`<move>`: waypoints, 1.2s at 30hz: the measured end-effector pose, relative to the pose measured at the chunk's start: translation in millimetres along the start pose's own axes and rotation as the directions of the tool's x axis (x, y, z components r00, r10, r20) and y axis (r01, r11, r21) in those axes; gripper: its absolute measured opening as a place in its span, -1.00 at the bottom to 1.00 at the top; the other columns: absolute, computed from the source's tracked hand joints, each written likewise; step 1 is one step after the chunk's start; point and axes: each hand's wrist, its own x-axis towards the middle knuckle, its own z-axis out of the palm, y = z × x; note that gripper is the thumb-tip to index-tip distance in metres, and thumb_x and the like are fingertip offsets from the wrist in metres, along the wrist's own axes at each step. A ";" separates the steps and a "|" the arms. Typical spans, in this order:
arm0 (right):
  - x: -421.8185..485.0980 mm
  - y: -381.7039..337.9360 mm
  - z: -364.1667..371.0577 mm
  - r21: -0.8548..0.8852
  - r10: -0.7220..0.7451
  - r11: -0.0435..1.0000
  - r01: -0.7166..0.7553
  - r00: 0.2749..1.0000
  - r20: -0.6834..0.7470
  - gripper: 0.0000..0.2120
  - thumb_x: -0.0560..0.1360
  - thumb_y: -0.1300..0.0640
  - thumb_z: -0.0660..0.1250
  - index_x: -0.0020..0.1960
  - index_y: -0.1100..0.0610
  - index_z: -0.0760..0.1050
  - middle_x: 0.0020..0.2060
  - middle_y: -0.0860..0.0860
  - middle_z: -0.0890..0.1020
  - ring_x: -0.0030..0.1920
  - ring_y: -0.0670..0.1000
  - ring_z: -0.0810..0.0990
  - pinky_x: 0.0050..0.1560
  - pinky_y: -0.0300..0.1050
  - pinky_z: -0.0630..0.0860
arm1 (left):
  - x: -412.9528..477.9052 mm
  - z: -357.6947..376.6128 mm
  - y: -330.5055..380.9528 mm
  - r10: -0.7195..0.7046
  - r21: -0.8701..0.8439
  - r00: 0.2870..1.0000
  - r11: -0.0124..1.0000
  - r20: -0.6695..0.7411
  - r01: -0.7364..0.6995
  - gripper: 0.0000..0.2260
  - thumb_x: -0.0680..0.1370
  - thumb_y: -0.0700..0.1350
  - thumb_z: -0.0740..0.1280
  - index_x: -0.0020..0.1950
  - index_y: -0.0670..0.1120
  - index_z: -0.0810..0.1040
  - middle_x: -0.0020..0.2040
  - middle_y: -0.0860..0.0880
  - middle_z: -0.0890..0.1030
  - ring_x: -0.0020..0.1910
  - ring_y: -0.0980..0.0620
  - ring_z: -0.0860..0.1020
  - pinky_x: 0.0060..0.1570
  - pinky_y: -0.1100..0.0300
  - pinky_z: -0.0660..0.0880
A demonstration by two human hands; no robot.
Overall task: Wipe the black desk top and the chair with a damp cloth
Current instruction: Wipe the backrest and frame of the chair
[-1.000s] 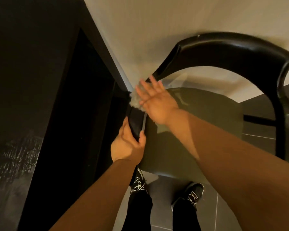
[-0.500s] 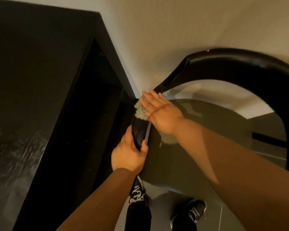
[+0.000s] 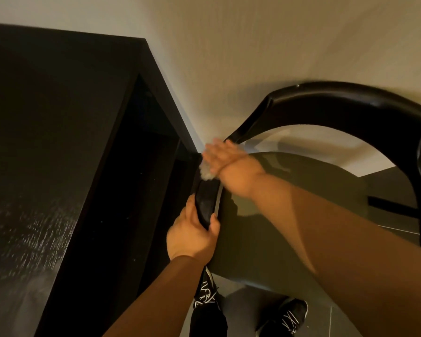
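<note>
Cloth (image 3: 206,173) lay on the chair (image 3: 326,105) armrest beside the desk (image 3: 46,142), pressed flat under the right hand (image 3: 225,158), fingers extended. Left hand (image 3: 192,235) grip was clamped on the armrest front end.

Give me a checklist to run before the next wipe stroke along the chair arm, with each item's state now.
1. Cloth under right hand: ok, pressed flat on the chair arm.
2. Left hand steadying the arm's near end: ok, gripping it.
3. Clear arm between the hands: ok.
4. Cloth still damp: cannot tell.
5. Desk top already wiped: cannot tell, only streaks show.
6. Shoes clear of the chair: ok.
</note>
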 end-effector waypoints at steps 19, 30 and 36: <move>12.4 25.1 -41.6 -0.279 0.240 0.933 -0.228 0.971 0.007 -0.45 0.67 0.14 0.12 0.64 0.14 0.13 0.65 0.12 0.09 0.65 0.20 -0.16 0.46 0.07 -0.47 | 2.2 5.3 -5.1 0.057 0.004 0.997 0.998 -0.043 -0.057 -0.27 0.56 0.34 0.08 0.64 -0.04 0.27 0.45 -0.04 0.51 0.31 -0.07 0.55 0.23 -0.06 0.54; -4.3 49.6 -48.7 -0.588 0.185 0.786 -0.191 0.980 -0.071 -0.39 0.66 0.03 -0.17 0.66 0.20 -0.17 0.65 0.23 -0.12 0.62 0.30 -0.27 0.48 0.23 -0.52 | 156.6 -5.9 109.4 0.355 0.044 0.932 0.932 0.069 -0.359 -0.64 0.67 0.19 0.23 0.34 0.00 0.41 0.14 -0.05 0.58 0.03 -0.09 0.60 -0.10 -0.02 0.57; -14.0 85.6 -65.4 -0.484 0.056 0.849 -0.213 0.946 -0.319 -0.45 0.60 0.17 0.03 0.58 0.25 0.28 0.56 0.24 0.30 0.62 0.30 0.07 0.58 0.10 -0.37 | 161.1 -0.9 114.5 0.333 0.110 0.943 0.937 0.019 -0.333 -0.74 0.68 0.18 0.18 0.16 0.01 0.41 -0.07 0.00 0.57 -0.19 -0.05 0.56 -0.24 0.06 0.49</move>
